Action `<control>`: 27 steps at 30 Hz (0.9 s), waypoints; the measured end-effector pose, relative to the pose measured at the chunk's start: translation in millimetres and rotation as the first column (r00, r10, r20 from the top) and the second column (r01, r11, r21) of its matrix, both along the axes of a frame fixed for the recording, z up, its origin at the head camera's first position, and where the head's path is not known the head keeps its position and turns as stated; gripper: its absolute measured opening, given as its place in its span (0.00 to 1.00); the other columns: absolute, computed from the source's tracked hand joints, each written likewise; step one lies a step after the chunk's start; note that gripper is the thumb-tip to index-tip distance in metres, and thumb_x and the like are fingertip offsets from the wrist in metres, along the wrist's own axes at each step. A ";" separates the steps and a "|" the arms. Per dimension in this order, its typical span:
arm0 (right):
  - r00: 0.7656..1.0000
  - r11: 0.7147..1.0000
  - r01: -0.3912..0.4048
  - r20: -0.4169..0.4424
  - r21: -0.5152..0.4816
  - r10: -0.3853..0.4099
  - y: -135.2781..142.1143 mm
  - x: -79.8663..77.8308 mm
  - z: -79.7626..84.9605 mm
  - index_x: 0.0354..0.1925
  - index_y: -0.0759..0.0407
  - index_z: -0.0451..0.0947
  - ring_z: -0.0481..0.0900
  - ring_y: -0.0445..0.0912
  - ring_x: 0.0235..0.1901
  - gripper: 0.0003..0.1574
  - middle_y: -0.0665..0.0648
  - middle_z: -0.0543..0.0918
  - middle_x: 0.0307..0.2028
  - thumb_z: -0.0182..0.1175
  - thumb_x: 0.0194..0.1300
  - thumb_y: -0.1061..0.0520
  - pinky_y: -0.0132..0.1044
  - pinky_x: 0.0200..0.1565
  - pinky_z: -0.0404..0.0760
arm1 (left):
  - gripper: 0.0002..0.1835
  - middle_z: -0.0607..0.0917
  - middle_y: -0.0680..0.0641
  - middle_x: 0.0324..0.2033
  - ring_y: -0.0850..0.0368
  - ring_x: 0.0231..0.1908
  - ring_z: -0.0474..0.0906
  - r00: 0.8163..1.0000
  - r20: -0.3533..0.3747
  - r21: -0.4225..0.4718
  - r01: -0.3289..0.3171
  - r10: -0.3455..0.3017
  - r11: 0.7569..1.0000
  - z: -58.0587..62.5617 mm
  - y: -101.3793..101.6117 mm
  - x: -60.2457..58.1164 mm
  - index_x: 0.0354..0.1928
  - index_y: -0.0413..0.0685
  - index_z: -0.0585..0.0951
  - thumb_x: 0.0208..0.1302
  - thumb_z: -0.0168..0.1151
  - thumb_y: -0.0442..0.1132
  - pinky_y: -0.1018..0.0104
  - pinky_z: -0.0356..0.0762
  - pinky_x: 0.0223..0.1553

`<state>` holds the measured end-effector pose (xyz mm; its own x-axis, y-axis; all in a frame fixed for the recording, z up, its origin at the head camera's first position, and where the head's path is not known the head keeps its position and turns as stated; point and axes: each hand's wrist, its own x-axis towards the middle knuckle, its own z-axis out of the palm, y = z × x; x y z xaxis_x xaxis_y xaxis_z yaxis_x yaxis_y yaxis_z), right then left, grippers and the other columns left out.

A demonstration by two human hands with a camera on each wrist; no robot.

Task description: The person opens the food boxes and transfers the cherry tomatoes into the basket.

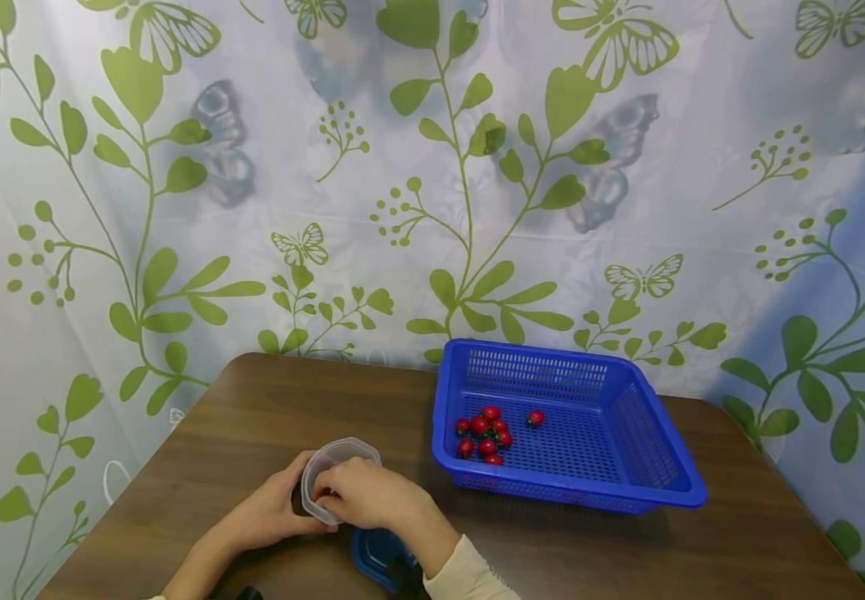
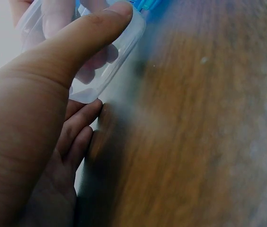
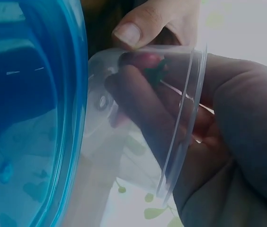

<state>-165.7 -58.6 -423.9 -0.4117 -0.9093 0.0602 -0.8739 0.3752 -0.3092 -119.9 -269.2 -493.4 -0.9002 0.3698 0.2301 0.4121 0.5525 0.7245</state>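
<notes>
My left hand [image 1: 275,507] grips a clear plastic container [image 1: 344,447] from its left side, tilted above the table. In the left wrist view its thumb lies along the container wall. My right hand [image 1: 376,493] reaches into the mouth of the container. Through the wall, in the right wrist view, its fingers pinch a small red fruit with a green top [image 3: 146,60]. Similar small red fruits [image 1: 481,426] lie in the left part of a blue plastic basket [image 1: 552,485], to the right of both hands.
A translucent blue container [image 1: 374,560] stands on the table just below the right forearm, partly hidden by it. The brown wooden table [image 1: 290,400] reaches back to a curtain [image 1: 372,275] with green leaves and butterflies. Something black [image 1: 249,593] shows at the bottom edge.
</notes>
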 end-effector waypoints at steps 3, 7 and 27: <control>1.000 1.000 -0.012 0.022 -0.017 0.013 0.7 -2.0 0.6 0.48 0.50 0.86 0.73 0.28 0.27 0.08 0.41 0.86 0.37 0.63 0.74 0.57 0.18 0.33 0.72 | 0.43 0.82 0.55 0.55 0.66 0.49 0.80 1.000 -0.001 0.003 0.001 -0.001 1.000 0.6 0.4 0.0 0.71 0.55 0.65 0.59 0.78 0.53 0.68 0.78 0.54; 0.999 0.999 -0.031 0.014 -0.038 0.032 1.1 -4.3 0.3 0.46 0.51 0.86 0.73 0.27 0.28 0.06 0.42 0.86 0.36 0.64 0.72 0.57 0.17 0.34 0.72 | 0.43 0.83 0.55 0.54 0.66 0.48 0.80 1.000 0.000 0.002 -0.001 0.001 1.000 1.1 0.6 -0.3 0.70 0.56 0.65 0.58 0.78 0.53 0.68 0.78 0.53; 0.999 0.980 0.030 0.025 -0.195 -0.025 13.9 -13.5 9.2 0.46 0.51 0.86 0.73 0.29 0.30 0.07 0.41 0.86 0.37 0.65 0.71 0.56 0.19 0.33 0.71 | 0.44 0.83 0.55 0.56 0.65 0.51 0.81 0.999 -0.039 0.002 0.002 -0.002 1.000 -2.3 -0.4 -0.9 0.71 0.61 0.64 0.57 0.79 0.54 0.67 0.78 0.56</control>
